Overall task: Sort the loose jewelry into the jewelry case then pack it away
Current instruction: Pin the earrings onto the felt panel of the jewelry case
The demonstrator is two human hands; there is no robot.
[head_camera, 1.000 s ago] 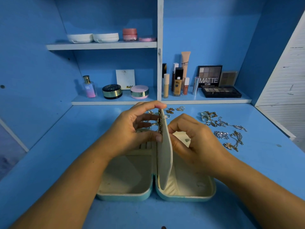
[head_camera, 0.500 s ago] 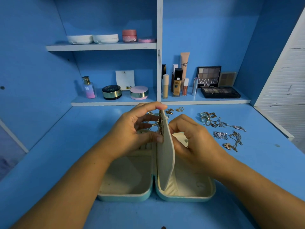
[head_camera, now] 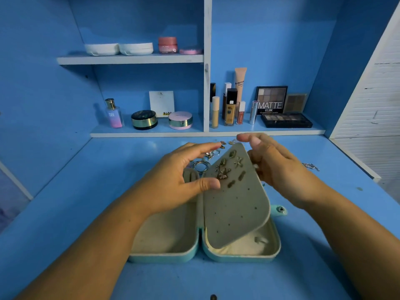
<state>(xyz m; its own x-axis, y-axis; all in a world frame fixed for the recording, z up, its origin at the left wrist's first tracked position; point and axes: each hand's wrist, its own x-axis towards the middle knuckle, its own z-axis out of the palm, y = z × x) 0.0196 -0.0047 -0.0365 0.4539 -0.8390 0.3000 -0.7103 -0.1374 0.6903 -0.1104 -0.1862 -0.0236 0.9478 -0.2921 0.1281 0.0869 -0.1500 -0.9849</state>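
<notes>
A teal jewelry case (head_camera: 164, 255) lies open on the blue desk, cream inside. Its hinged earring panel (head_camera: 236, 213) leans to the right over the right half, with several earrings (head_camera: 223, 172) pinned near its top. My left hand (head_camera: 173, 182) rests its thumb on the panel's left edge, fingers stretched out above loose rings (head_camera: 201, 165). My right hand (head_camera: 279, 167) sits behind the panel's right edge with relaxed, spread fingers. Small gold earrings (head_camera: 224, 144) lie beyond the case, and a chain piece (head_camera: 311, 166) lies to the right. One small item (head_camera: 260, 240) sits in the right compartment.
The case's snap tab (head_camera: 280, 210) sticks out on the right. A low shelf (head_camera: 151, 133) behind holds a perfume bottle (head_camera: 113, 114), compacts (head_camera: 144, 120), makeup tubes (head_camera: 230, 109) and eyeshadow palettes (head_camera: 285, 121). A white louvred door (head_camera: 372, 100) stands at right.
The earring panel swung from standing upright to leaning right, showing its pinned face. My right hand let go, opened and lifted behind it. My left fingers straightened.
</notes>
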